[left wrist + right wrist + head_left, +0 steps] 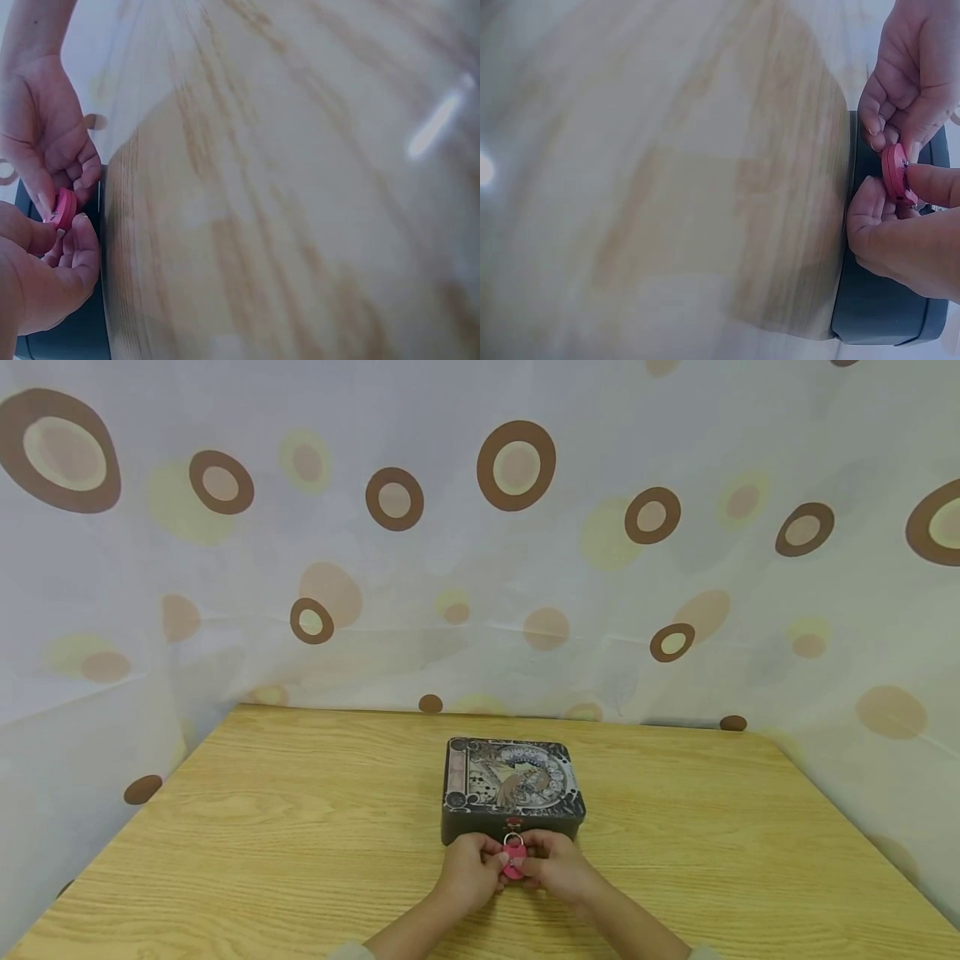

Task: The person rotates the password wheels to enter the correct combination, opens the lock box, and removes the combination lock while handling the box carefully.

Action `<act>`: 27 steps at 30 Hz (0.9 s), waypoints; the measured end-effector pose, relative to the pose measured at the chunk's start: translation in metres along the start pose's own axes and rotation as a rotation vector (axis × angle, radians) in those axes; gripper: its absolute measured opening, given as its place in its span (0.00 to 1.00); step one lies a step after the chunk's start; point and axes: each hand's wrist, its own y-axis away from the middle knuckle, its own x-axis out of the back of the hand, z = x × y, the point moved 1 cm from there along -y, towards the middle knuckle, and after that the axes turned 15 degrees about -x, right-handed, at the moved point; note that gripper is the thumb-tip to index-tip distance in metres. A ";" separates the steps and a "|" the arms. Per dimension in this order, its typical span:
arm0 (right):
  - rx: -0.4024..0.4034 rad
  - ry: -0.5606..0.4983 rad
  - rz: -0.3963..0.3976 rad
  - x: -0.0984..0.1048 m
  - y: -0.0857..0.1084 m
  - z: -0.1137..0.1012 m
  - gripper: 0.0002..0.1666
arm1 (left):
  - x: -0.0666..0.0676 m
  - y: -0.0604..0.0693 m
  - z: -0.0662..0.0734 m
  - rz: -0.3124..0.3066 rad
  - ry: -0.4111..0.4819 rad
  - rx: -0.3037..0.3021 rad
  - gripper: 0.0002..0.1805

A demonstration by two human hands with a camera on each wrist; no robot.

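A pink padlock [513,862] with a silver shackle stands at the front of a dark box [513,777] with a patterned lid, just below its red clasp [513,821]. The left hand [468,872] pinches the padlock from the left, thumb on its face. From the other side the right hand [558,867] pinches it too. In the left wrist view both hands meet around the padlock [64,209] against the box's dark side. The right wrist view shows the padlock [897,174] edge-on between the fingers. Whether the shackle passes through the clasp cannot be told.
The box rests on a wood-grain table [300,827]. Behind the table and at both sides hangs a pale cloth [420,568] with brown and yellow circles.
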 end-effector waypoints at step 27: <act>0.030 0.091 0.039 -0.001 0.001 -0.003 0.14 | 0.001 0.001 0.001 -0.019 -0.021 -0.007 0.04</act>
